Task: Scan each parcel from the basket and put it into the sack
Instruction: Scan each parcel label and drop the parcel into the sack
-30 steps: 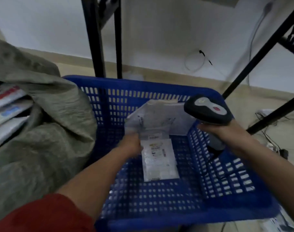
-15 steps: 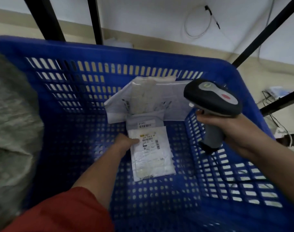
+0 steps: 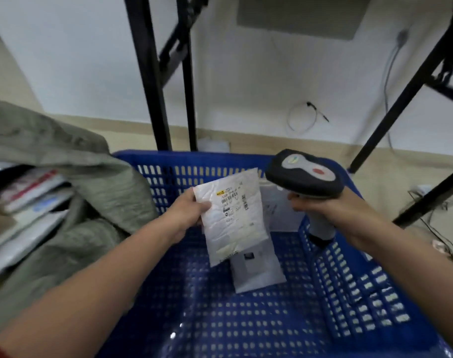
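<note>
My left hand point(image 3: 188, 213) grips a white padded parcel point(image 3: 233, 215) by its left edge and holds it up over the blue basket point(image 3: 246, 319), label facing me. My right hand point(image 3: 323, 208) holds a black and grey barcode scanner point(image 3: 304, 174) just right of the parcel, its head over the parcel's top right corner. A grey parcel point(image 3: 256, 270) lies on the basket floor below, and a white one point(image 3: 279, 210) leans on the far wall, partly hidden. The green-grey sack point(image 3: 86, 202) stands at the left, its mouth showing several parcels point(image 3: 31, 200).
Black metal frame legs point(image 3: 148, 73) rise behind the basket, and more slant at the right point(image 3: 406, 91). Cables point(image 3: 303, 117) hang on the white wall, and others lie on the floor at the right point(image 3: 439, 241).
My left hand has picked the white parcel up off the basket floor and raised it beside the scanner, uncovering a grey parcel. The camera has tilted up and the sack is back in view.
</note>
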